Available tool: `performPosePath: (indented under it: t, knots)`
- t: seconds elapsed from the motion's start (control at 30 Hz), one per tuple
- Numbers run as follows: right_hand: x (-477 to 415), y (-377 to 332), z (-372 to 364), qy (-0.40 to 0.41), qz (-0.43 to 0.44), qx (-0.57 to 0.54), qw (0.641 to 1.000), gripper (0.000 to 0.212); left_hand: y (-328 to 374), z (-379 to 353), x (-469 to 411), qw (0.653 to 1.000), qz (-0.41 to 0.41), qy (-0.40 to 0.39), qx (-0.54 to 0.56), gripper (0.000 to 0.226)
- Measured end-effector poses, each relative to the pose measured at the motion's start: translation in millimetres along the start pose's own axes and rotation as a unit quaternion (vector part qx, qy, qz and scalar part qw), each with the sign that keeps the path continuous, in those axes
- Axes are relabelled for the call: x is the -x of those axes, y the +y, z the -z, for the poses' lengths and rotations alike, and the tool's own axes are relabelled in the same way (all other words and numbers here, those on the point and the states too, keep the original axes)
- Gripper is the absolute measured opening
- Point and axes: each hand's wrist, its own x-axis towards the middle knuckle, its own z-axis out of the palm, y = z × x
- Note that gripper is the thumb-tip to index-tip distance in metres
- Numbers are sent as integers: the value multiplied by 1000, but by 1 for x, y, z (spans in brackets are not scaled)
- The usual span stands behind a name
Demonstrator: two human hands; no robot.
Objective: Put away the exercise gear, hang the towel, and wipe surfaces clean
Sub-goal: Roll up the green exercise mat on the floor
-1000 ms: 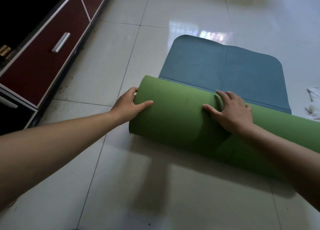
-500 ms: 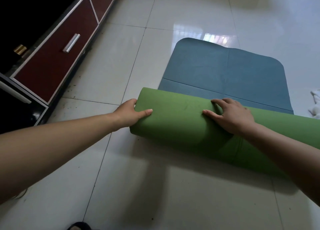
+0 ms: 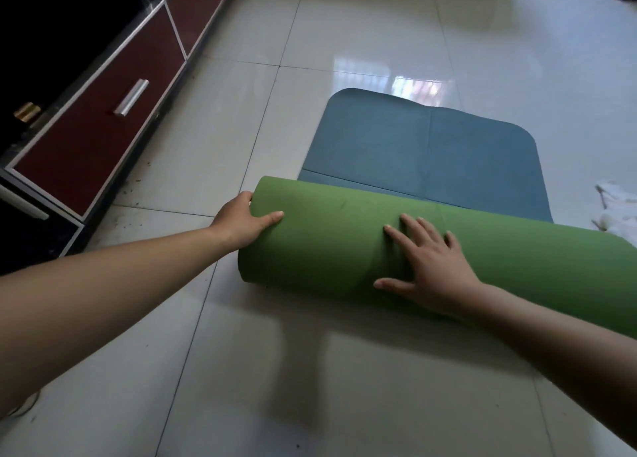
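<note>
Fat green foam mat roll [image 3: 344, 246] lies left-to-right mid-frame – left hand [image 3: 241, 224] cups its end, right hand [image 3: 429, 268] flat & spread on top, blue flat part [image 3: 413, 153] just beyond.

No text, label, brand or number can be read anywhere — not on any surface in the head view.
</note>
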Motion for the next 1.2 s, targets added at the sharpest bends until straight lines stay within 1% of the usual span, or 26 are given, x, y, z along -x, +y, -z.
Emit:
performPosePath:
  t: [0.07,0.1,0.17,0.2,0.27,0.3,0.37,0.47,0.57,0.6,0.73,0.77,0.83,0.9,1.0,1.03,1.2]
  knots:
    - [1,3,-7,-2,4,23,1000,101,3,-5,3,998,-21,26,-47,68]
    - [-1,4,-8,-1,5,29,1000,101,5,-8,5,994,-51,54,-85,70]
    - [-5,7,-9,5,5,31,999,101,11,-13,11,969,-149,100,-169,71]
    - [-7,8,-8,11,4,30,999,100,15,-16,14,951,-203,93,-214,68]
    - [-12,11,-4,26,-1,26,999,96,23,-25,20,909,-286,22,-302,63]
    - [-15,14,-2,33,-9,21,999,94,28,-33,24,891,-309,-17,-331,64]
    - [-24,19,4,46,-46,-3,998,88,37,-48,32,866,-329,-65,-371,71]
    - [-39,24,12,77,-104,-52,990,81,51,-63,32,848,-334,-67,-407,83]
    - [-45,32,13,84,-99,-61,990,79,62,-66,20,852,-318,-69,-410,92]
    - [-44,36,12,71,-85,-54,992,83,64,-67,16,853,-315,-75,-409,94]
    - [-29,52,3,15,-29,-7,999,109,61,-71,9,847,-317,-97,-416,98]
    - [-27,53,0,13,-22,2,1000,113,60,-71,9,846,-322,-97,-414,97]
    - [-26,54,-2,18,-19,12,1000,113,56,-67,8,850,-335,-89,-397,92]
    - [-28,53,-1,31,-21,15,999,110,50,-57,6,867,-336,-64,-362,83]
    - [-31,55,1,46,-27,14,998,107,34,-40,5,914,-294,-8,-281,74]
    - [-32,55,1,49,-29,14,998,106,27,-36,6,924,-278,8,-263,73]
    - [-33,52,-4,51,-32,23,998,103,2,-27,12,951,-246,48,-183,65]
